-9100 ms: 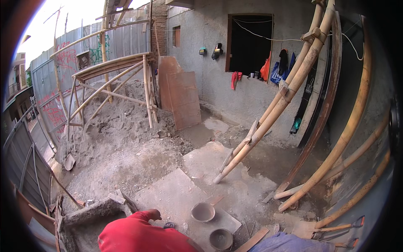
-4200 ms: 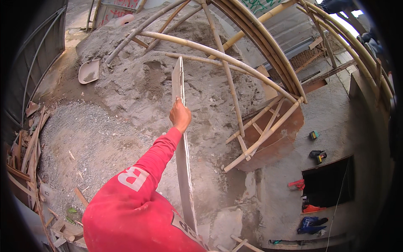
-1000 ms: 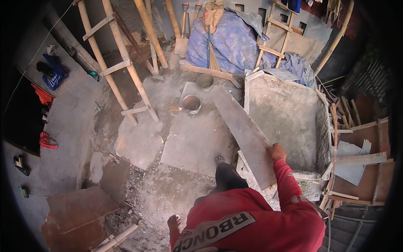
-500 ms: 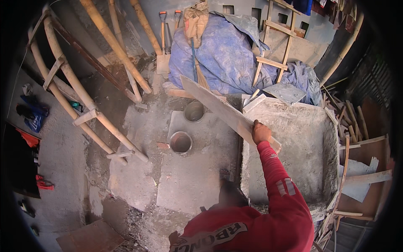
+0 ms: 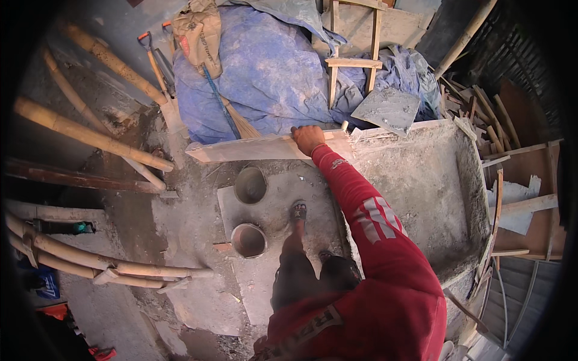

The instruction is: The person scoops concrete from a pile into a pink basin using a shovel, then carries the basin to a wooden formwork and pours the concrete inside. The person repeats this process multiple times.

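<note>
My right hand point(image 5: 309, 139), at the end of an outstretched red sleeve, is closed on the upper edge of a long, pale plank point(image 5: 247, 151). The plank lies crosswise, its far-left end in front of a blue tarp point(image 5: 259, 72). Nearer than the plank, two buckets stand on the floor: a farther bucket point(image 5: 251, 171) and a nearer bucket point(image 5: 248, 227). To the right of my arm is a wide, shallow mixing trough point(image 5: 415, 135) coated with grey cement. My left hand does not show.
A spade point(image 5: 171, 114), a brown paper sack point(image 5: 197, 36) and a broom point(image 5: 241, 120) rest by the tarp. Bamboo poles point(image 5: 96, 135) and a bamboo ladder point(image 5: 114, 265) take up the left. A wooden ladder point(image 5: 355, 62) leans behind; scrap wood point(image 5: 494, 120) lies at far right.
The plank has swung from a diagonal to nearly crosswise, and my right hand has moved left and farther away with it. The view has turned, and my legs and feet now show more.
</note>
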A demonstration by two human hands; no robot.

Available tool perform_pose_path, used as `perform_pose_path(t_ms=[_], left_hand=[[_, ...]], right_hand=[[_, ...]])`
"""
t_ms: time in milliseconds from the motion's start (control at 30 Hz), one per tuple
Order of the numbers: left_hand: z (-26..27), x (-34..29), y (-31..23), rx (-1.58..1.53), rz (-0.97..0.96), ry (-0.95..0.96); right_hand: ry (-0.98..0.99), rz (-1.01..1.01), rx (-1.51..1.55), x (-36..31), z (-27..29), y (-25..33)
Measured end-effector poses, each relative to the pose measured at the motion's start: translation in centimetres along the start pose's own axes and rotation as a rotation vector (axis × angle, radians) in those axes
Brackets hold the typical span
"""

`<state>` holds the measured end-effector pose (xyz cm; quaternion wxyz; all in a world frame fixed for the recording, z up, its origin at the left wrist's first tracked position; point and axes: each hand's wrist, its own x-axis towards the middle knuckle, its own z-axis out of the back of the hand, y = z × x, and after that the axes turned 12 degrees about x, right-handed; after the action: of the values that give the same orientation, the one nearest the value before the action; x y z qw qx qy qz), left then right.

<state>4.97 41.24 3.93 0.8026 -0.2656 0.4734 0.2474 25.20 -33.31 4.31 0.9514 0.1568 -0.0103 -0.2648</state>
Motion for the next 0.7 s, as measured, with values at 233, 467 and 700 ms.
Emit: perform_pose_path(t_ms=[233, 467, 700], left_hand=[[8.2, 8.7, -23.7, 0.242, -0.234, 0.104], [12.9, 21.6, -45.5, 0.646, -0.776, 0.26], [-4.6, 20.7, -48.4, 0.818, -0.485, 0.442]], right_hand=[[-0.227, -0.184, 0.064, 5.3, -5.1, 1.9], [0.086, -0.578, 0.61, -22.0, -10.3, 5.7], [0.043, -1.782, 0.887, -64.2, -14.9, 22.5]])
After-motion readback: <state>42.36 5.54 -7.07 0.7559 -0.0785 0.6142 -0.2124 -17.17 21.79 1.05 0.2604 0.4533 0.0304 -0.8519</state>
